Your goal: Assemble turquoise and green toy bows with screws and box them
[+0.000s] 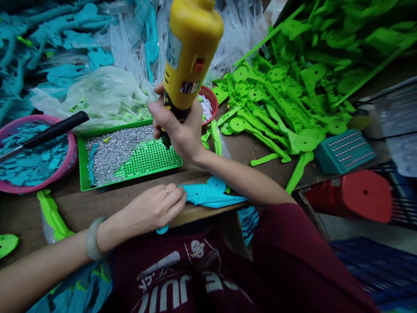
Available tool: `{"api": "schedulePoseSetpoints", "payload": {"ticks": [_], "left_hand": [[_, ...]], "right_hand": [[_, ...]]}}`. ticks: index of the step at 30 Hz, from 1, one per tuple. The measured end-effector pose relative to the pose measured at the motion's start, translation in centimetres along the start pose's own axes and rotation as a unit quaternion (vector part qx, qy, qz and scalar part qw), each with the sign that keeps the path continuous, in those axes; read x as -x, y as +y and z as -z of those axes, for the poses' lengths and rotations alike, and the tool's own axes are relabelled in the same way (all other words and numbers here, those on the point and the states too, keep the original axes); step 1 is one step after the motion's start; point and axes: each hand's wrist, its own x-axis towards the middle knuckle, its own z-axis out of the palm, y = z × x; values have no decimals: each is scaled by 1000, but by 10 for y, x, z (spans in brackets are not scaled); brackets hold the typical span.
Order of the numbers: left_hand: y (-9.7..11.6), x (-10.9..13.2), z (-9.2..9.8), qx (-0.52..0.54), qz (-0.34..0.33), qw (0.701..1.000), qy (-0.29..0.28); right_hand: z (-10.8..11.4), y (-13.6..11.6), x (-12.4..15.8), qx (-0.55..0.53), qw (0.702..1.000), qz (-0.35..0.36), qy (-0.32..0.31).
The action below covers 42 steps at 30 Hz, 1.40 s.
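Note:
My right hand is wrapped round a yellow electric screwdriver with a red switch, held above the right end of a green perforated tray. Small silver screws are heaped in that tray. Closer to my body, my left hand grips a blue plastic part by its left end, at the table's front edge. The part's right end lies beneath my right forearm. A rounded blue end shows below my left fingers.
At left stands a pink basket of small blue pieces, crossed by a black handle. Green plastic parts pile up at right, near a teal box and a red object. Blue parts fill the back left.

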Motion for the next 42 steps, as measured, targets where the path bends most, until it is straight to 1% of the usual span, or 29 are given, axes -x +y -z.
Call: {"api": "schedulePoseSetpoints", "payload": {"ticks": [3, 5, 9, 11, 14, 16, 17, 19, 22, 24, 26, 28, 31, 36, 40, 42], "left_hand": [[0, 0, -5, 33, 17, 999, 21], [4, 1, -9, 63, 52, 996, 28], [21, 4, -15, 112, 185, 976, 11], [32, 6, -18, 123, 232, 965, 12], [45, 9, -24, 121, 264, 955, 61], [52, 11, -28, 109, 291, 945, 103], [55, 13, -31, 105, 304, 940, 118], [59, 14, -34, 114, 331, 926, 141], [62, 15, -38, 181, 383, 890, 166], [64, 15, -38, 220, 414, 865, 181], [66, 14, -38, 230, 430, 852, 189], [67, 14, -39, 223, 439, 850, 186], [69, 13, -40, 208, 446, 851, 182], [69, 12, -42, 201, 441, 852, 197], [69, 12, -44, 194, 436, 854, 206], [69, 13, -45, 194, 434, 855, 208]], "right_hand": [[0, 3, 2, 27, 999, -37, -4], [0, 4, 3, 41, 998, -45, -7], [3, 7, 5, 57, 998, -39, 0], [5, 9, 5, 68, 997, -40, 4], [6, 4, 4, 67, 997, -36, 15], [5, -7, 7, 50, 998, -29, 33], [4, -16, 11, 37, 998, -27, 38], [2, -35, 25, 12, 999, -32, 28], [4, -55, 59, 13, 998, -52, -22], [10, -57, 83, 49, 994, -70, -61], [16, -51, 101, 92, 987, -89, -95], [22, -44, 110, 119, 981, -98, -114], [23, -38, 112, 130, 979, -101, -123], [20, -37, 111, 130, 978, -96, -131], [28, -34, 117, 124, 972, -108, -169], [35, -33, 119, 122, 970, -113, -178]]}}
